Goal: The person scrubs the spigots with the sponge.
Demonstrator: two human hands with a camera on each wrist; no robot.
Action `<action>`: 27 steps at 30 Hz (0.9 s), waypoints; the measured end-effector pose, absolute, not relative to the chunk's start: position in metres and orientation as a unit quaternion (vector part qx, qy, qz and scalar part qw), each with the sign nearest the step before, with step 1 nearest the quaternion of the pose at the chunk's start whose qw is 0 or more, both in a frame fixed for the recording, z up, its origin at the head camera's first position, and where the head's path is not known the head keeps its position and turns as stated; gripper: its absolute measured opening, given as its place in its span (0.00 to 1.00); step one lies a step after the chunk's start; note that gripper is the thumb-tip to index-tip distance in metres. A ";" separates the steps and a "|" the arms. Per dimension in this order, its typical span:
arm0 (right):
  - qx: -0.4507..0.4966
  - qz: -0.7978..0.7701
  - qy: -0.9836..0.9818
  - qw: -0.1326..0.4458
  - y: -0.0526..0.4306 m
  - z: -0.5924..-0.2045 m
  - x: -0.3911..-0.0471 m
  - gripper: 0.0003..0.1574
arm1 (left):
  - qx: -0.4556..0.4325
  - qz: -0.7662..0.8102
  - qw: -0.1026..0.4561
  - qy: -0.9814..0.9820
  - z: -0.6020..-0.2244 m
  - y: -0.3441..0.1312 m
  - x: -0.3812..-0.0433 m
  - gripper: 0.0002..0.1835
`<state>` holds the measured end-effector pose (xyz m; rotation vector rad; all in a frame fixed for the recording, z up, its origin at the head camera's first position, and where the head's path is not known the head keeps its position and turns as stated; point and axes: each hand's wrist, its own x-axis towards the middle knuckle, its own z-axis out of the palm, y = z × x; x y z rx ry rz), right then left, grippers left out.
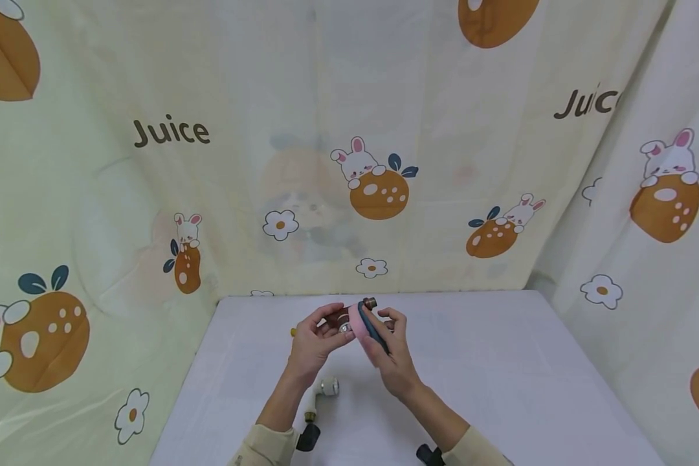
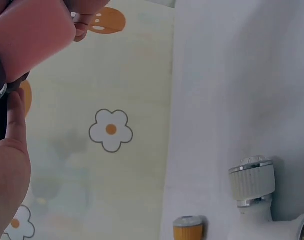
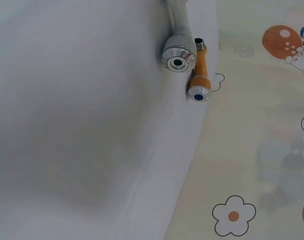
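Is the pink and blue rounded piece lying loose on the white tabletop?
No, in the head view the right hand grips the pink and blue rounded piece above the white tabletop.

Over the table, a sprayer was held between left hand and right hand; nearer, a nozzle was seen, a fitting by the right sleeve; beyond the left hand, a second nozzle; behind all, a curtain.
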<state>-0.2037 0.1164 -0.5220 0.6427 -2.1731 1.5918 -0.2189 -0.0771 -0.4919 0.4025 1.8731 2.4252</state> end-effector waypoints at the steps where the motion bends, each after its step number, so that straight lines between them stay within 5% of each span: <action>1: 0.227 0.569 -0.769 0.181 0.116 -0.522 -0.204 0.33 | 0.128 0.786 0.025 0.604 -0.492 -0.077 -0.218 0.33; 27: 0.187 0.654 -0.718 0.145 0.118 -0.531 -0.199 0.26 | 0.128 0.809 -0.011 0.573 -0.491 -0.073 -0.218 0.36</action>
